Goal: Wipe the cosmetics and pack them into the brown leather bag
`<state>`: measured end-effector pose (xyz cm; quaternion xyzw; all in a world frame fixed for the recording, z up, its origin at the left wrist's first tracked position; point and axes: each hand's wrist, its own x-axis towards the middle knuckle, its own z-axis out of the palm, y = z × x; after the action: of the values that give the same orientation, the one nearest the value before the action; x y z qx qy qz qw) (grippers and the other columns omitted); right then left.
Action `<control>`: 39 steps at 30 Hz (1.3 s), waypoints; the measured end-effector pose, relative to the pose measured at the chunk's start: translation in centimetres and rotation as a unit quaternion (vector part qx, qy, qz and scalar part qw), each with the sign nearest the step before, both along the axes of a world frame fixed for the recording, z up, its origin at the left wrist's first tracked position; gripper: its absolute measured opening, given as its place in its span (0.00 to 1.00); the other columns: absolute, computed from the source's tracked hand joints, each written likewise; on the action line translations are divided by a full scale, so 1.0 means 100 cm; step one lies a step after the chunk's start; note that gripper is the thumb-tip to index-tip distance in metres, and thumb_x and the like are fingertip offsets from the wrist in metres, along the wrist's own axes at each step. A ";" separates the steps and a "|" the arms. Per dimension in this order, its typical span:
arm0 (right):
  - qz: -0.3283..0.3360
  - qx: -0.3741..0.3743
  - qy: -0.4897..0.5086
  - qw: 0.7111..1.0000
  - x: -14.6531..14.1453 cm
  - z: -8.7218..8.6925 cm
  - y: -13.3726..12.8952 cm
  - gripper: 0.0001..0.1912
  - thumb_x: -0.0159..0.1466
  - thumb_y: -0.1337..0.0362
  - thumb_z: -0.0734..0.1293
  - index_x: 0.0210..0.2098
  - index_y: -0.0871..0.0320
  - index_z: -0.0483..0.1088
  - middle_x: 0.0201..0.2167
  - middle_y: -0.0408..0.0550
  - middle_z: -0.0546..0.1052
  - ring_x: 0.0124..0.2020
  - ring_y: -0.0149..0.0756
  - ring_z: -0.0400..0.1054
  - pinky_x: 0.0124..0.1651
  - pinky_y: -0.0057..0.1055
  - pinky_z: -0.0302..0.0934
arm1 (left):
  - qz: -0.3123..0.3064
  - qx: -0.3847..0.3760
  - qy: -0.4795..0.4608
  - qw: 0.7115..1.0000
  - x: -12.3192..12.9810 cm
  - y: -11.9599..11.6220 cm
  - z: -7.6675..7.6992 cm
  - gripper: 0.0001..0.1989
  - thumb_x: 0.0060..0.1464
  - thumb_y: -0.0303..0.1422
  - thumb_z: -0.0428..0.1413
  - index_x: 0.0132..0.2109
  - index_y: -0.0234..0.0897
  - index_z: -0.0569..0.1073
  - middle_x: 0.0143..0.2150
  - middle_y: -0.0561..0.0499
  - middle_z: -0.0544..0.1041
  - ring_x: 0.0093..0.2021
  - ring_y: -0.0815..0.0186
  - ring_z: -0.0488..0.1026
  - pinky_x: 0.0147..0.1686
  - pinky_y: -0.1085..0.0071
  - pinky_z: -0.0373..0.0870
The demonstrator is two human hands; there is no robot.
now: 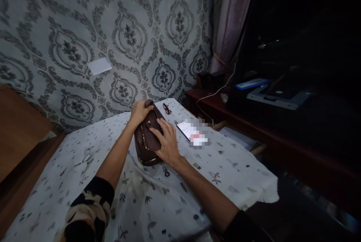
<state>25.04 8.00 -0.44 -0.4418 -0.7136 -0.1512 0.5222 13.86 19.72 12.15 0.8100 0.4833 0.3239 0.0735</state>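
A dark brown leather handbag (143,148) with gold-coloured zips and a small round-ended clasp tab lies on the cloth-covered table. My left hand (139,112) is closed around its far end, thumb over the top near the strap or handle part. Across the right side of the bag rests my right hand (167,140), thumb and fingers spread apart and touching the leather close to the clasp. The underside of the bag and some of my fingertips are hidden.
To the right of the bag lies a phone (186,131) with a lit screen, partly pixelated. Red-framed glasses (167,108) rest near the back edge. A patterned white cloth (93,159) covers the table. A white cable (216,93) hangs by a dark red shelf (197,97).
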 end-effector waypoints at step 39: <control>0.005 -0.030 0.001 1.000 0.000 0.002 -0.003 0.26 0.61 0.56 0.71 0.57 0.56 0.72 0.66 0.61 0.65 0.68 0.54 0.54 0.67 0.53 0.51 | -0.104 -0.044 -0.131 0.985 -0.009 -0.013 -0.008 0.11 0.50 0.40 0.57 0.28 0.37 0.70 0.23 0.56 0.67 0.27 0.68 0.61 0.29 0.71 0.58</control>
<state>25.08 7.74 -0.28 -0.4539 -0.7197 -0.1266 0.5098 13.00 18.41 11.32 0.8023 0.3965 0.3964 0.2050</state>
